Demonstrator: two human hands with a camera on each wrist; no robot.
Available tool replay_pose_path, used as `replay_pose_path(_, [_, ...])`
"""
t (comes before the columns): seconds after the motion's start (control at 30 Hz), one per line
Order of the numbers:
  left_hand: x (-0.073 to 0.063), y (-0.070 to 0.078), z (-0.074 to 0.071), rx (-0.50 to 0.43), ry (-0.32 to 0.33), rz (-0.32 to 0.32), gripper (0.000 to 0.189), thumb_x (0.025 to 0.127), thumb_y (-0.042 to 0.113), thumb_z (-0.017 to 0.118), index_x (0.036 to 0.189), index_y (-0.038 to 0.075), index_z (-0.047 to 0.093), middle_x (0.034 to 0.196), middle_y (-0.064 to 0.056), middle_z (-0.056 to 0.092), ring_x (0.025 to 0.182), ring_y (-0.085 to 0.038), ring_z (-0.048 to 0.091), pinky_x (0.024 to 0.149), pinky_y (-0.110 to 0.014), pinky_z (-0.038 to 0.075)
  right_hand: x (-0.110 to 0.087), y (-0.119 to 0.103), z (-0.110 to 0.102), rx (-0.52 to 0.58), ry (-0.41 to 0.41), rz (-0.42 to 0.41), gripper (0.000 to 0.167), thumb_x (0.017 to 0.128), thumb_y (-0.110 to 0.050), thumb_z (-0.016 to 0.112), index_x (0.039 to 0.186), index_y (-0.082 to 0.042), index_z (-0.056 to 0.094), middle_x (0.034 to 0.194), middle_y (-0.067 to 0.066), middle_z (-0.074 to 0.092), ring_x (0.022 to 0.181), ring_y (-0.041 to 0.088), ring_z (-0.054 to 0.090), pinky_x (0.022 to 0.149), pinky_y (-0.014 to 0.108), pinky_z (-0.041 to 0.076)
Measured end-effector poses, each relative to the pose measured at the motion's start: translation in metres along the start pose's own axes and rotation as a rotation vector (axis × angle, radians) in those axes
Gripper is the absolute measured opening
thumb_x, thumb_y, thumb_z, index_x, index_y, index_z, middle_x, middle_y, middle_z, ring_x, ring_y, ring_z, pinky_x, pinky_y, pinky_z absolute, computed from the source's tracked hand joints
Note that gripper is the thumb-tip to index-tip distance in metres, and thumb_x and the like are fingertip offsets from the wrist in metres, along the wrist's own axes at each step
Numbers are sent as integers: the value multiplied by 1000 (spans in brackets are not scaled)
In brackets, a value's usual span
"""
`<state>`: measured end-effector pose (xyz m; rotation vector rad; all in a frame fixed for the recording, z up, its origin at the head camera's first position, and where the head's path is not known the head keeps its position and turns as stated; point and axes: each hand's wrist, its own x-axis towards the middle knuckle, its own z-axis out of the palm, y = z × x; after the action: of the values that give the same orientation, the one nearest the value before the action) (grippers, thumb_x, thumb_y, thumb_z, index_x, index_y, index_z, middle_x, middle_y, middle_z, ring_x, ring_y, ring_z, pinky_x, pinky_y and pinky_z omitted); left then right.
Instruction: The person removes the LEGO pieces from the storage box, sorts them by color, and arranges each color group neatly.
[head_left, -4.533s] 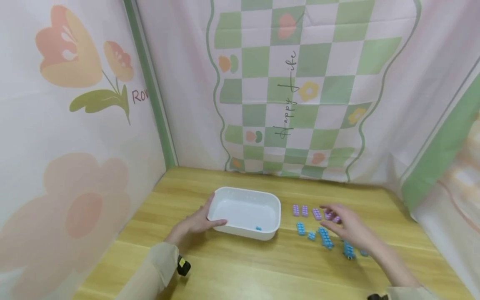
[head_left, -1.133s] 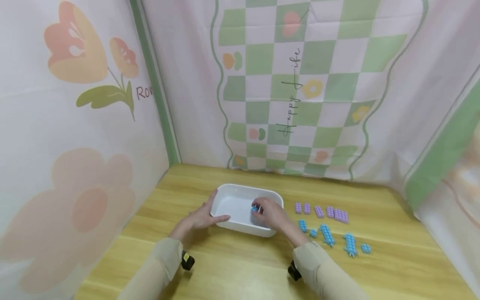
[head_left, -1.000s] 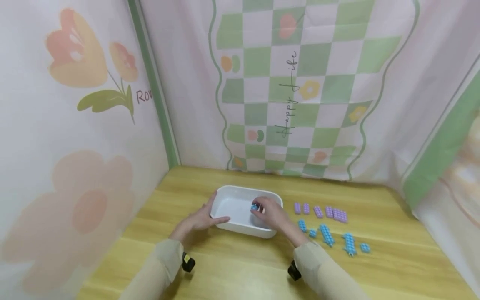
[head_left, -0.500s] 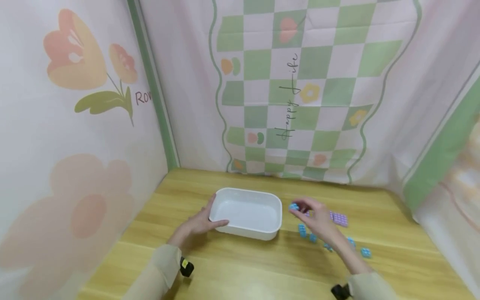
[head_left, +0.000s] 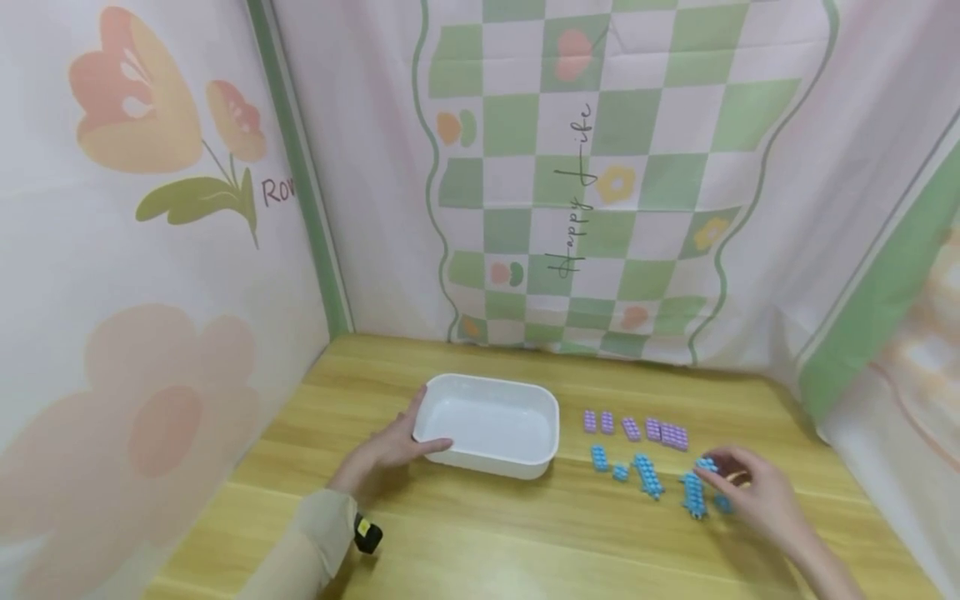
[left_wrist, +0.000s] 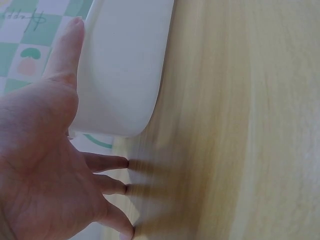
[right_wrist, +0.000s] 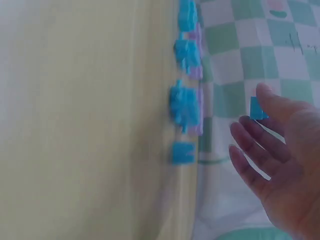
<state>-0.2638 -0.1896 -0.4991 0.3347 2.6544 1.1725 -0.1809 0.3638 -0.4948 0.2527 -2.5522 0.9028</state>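
Note:
My left hand (head_left: 393,444) rests against the left end of a white plastic bin (head_left: 495,467). Its thumb lies along the front rim, and in the left wrist view several straight fingers (left_wrist: 112,185) spread down to the tabletop. On the right, my right hand (head_left: 761,496) pinches a small blue building block (head_left: 706,464) between thumb and forefinger; the right wrist view shows this block (right_wrist: 257,108) held above the table. Just below it lies a long blue block piece (head_left: 693,495) with side knobs. A small blue block (head_left: 723,503) is partly hidden by the hand.
Further left in the front row are another long blue piece (head_left: 648,476), a small blue block (head_left: 620,472) and a blue brick (head_left: 598,457). Behind them stands a row of purple bricks (head_left: 631,428). A patterned curtain (head_left: 570,250) hangs at the wooden table's back edge.
My right hand has picked the small blue block out of the bin and carried it right, over the front row of blue pieces. The left hand has stayed at the bin.

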Motion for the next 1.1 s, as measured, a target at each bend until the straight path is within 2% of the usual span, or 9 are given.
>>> replay_pose_path(0.13, [-1, 2, 0, -1, -3, 3, 126, 95, 66, 77, 178, 19, -6, 180, -32, 19, 165, -63, 13, 123, -89, 19, -13, 18, -14, -50, -64, 59, 24, 92, -6, 85, 112, 3, 76, 91, 8, 78, 79, -16, 56, 66, 15, 55])
replay_pose_path(0.3, [-1, 2, -1, -8, 3, 18, 128, 94, 69, 76, 178, 19, -6, 179, -35, 20, 163, -65, 14, 121, -91, 17, -24, 39, -26, -71, -109, 56, 21, 91, -5, 86, 108, 2, 76, 86, -1, 76, 78, -15, 57, 65, 18, 56])
replay_pose_path(0.57, [-4, 0, -2, 16, 21, 41, 131, 90, 79, 73, 178, 19, -4, 173, -42, 26, 158, -70, 22, 116, -95, 18, -32, 55, -26, -145, -253, 142, 22, 91, -12, 88, 106, 1, 79, 92, 1, 79, 76, -13, 57, 68, 20, 56])
replay_pose_path(0.67, [-4, 0, -3, -4, 19, 36, 130, 91, 74, 76, 178, 18, -4, 174, -41, 25, 159, -68, 25, 118, -93, 20, -34, 55, -23, -135, -261, 165, 23, 91, -13, 89, 107, 1, 80, 91, 0, 79, 75, -12, 57, 68, 20, 55])
replay_pose_path(0.8, [-3, -1, -3, -33, 17, 38, 127, 94, 63, 79, 178, 16, -4, 176, -38, 23, 160, -64, 28, 125, -84, 27, -35, 53, -21, -119, -277, 192, 24, 92, -16, 88, 109, 0, 80, 91, -3, 77, 75, -11, 56, 67, 20, 53])
replay_pose_path(0.97, [-4, -3, -1, -39, 23, 48, 123, 98, 55, 79, 178, 14, -5, 178, -35, 22, 162, -61, 26, 128, -81, 25, -37, 51, -19, -96, -276, 202, 26, 93, -16, 88, 110, 1, 79, 89, -6, 74, 75, -9, 55, 67, 20, 52])
replay_pose_path(1.1, [-3, -1, -1, -45, 21, 58, 122, 98, 53, 79, 178, 15, -5, 179, -33, 22, 163, -60, 26, 128, -82, 24, -44, 52, -16, -67, -238, 200, 25, 91, -12, 88, 109, 2, 79, 85, -10, 70, 74, -8, 54, 65, 19, 52])
